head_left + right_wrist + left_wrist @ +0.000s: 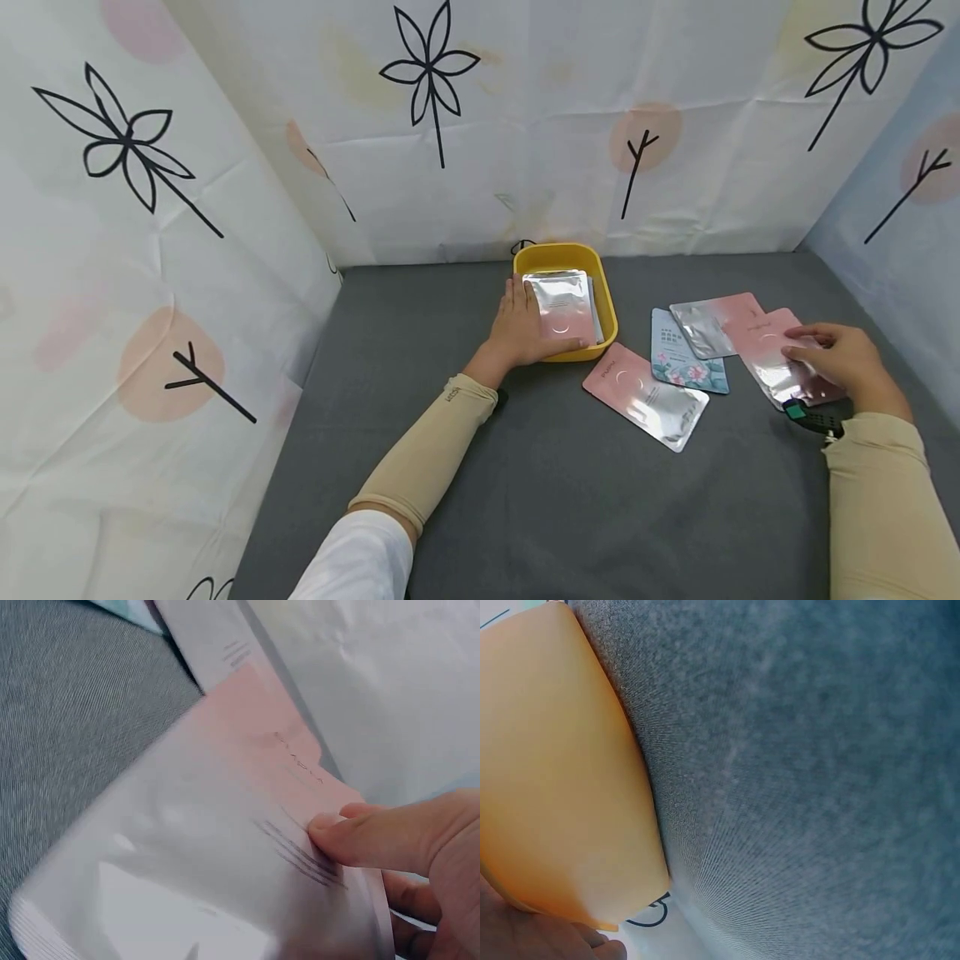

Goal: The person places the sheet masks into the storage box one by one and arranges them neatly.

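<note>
My left hand (519,325) rests on the left and front rim of a yellow plastic basket (609,304), its fingers straight and thumb stretched along the front. Inside the basket stand pink-and-silver facial mask packets (558,304), with a bluish one partly hidden behind. At the right, my right hand (851,362) pinches the edge of another pink-and-silver facial mask packet (195,817) between thumb and fingers. That packet is tilted, its upper left part over a second pink-and-silver packet (705,327). In the left wrist view, the basket's outer wall (562,765) fills the left side.
A blue flowered packet (682,354) lies partly under its neighbours, between the basket and my right hand. In front of it lies another pink-and-silver packet (645,396). A grey cloth (600,517) covers the table; patterned white curtains (540,192) hang at the back and sides.
</note>
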Tool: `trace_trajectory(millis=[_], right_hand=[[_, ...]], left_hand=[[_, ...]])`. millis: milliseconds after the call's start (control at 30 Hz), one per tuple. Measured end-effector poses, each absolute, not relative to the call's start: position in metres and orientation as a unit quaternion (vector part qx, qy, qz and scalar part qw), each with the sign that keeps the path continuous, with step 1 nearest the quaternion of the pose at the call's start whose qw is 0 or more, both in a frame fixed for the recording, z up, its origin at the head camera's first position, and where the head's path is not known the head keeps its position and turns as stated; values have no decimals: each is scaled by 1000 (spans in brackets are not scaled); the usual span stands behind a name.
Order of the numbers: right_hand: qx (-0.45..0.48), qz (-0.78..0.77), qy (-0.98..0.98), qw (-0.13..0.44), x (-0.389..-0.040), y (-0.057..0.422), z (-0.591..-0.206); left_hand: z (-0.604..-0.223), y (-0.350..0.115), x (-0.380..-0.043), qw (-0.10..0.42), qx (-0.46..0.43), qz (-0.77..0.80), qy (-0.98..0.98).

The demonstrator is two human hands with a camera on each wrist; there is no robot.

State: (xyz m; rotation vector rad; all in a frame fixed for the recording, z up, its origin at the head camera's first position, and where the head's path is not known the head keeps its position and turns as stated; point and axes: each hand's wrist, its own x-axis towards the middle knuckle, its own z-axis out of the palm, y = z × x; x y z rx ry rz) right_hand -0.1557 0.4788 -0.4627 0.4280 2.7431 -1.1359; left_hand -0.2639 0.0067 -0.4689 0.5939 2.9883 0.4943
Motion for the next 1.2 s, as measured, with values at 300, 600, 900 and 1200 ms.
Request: trace_trajectory(millis=[300, 600, 900, 1200], right_hand=[[84, -312, 946, -27, -160, 471, -446], [83, -310, 944, -79, -165, 447, -416], [63, -366, 918, -140, -174, 408, -401], [30, -437, 877, -195, -195, 368, -398]], left_hand=[[-471, 6, -266, 26, 195, 162, 967], [-470, 6, -265, 24, 193, 155, 969], [-470, 8, -265, 29, 191, 147, 970], [-472, 8, -265, 27, 190, 157, 969]])
